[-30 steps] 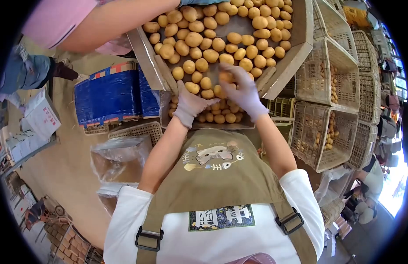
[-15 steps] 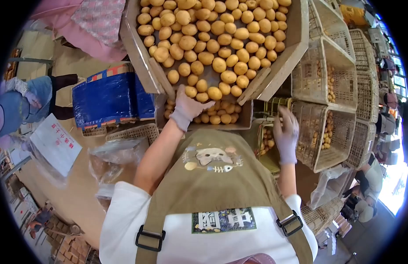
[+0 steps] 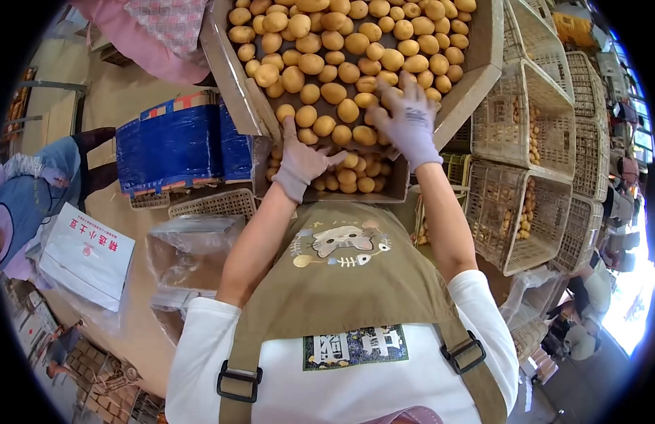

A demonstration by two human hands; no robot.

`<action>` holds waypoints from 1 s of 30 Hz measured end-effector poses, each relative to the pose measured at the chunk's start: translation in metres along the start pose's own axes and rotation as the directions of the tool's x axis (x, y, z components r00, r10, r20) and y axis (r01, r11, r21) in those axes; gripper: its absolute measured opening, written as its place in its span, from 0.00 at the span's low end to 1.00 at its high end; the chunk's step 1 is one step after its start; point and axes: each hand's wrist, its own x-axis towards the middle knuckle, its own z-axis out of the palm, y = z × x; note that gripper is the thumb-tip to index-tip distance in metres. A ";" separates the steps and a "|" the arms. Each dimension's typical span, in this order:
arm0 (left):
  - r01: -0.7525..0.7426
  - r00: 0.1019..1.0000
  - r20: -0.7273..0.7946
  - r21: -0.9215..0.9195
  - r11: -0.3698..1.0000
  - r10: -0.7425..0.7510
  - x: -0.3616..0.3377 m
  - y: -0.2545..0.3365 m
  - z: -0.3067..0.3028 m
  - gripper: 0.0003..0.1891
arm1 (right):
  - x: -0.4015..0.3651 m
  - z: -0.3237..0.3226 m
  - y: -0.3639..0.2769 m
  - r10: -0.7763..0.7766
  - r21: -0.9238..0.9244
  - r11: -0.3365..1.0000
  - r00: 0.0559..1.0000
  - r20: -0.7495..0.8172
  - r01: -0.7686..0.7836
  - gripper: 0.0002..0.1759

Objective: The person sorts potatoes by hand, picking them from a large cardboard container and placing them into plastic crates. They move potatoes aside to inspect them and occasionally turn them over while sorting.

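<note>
Fingers [image 3: 410, 86] are splayed kinda loose, right hand [image 3: 412, 126] over potatoes [image 3: 333, 93] upper centre of frame, left hand [image 3: 301, 165] by the narrow end of the tray [image 3: 474, 86].

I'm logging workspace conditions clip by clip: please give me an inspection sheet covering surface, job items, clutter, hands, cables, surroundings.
Surface: tray with angled side walls.
Job items: loose potatoes on the tray; more in a box at its near end.
Clutter: clear plastic and a blue-wrapped stack at left.
Hands: gloved left hand at the tray's mouth, thumb spread; gloved right hand over potatoes, fingers apart.
Cables: nothing seen.
Surroundings: crates at right, some holding potatoes; another person at left.
</note>
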 end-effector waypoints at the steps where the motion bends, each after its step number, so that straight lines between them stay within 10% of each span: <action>1: 0.012 1.000 -0.001 -0.052 0.999 -0.012 0.005 0.000 0.001 0.48 | -0.006 0.013 -0.014 -0.037 -0.149 0.988 0.998 0.040 0.043 0.39; 8: -0.145 0.971 0.210 0.154 0.977 0.111 0.025 0.001 -0.034 0.57 | -0.022 0.021 0.001 -0.298 -0.179 0.933 0.949 0.099 0.312 0.34; 10: 0.000 0.987 0.160 -0.042 0.999 0.006 0.007 0.003 -0.003 0.59 | -0.004 -0.013 0.016 -0.023 0.375 0.925 0.994 -0.107 0.062 0.23; 11: 0.006 0.990 0.141 -0.041 0.999 0.000 0.005 0.003 0.001 0.59 | 0.024 -0.012 0.046 -0.014 0.070 0.997 0.940 -0.341 0.040 0.22; 14: -0.018 0.994 0.112 0.017 1.000 0.016 0.004 0.002 0.004 0.58 | 0.076 -0.054 0.081 0.129 -0.375 0.908 0.977 -0.170 -0.185 0.25; 19: -0.003 0.996 0.091 0.007 1.000 0.002 0.005 0.004 0.005 0.57 | 0.093 -0.075 0.063 0.288 -0.382 0.876 0.955 -0.072 -0.294 0.27; 27: -0.011 1.000 0.027 -0.011 1.000 0.011 0.001 0.003 0.012 0.55 | 0.093 -0.066 0.073 0.331 -0.135 0.932 0.941 -0.063 -0.337 0.33; 30: -0.021 0.997 0.075 0.023 1.000 0.019 0.000 0.004 0.007 0.56 | 0.074 -0.053 0.068 0.233 0.244 0.957 0.912 -0.336 -0.154 0.30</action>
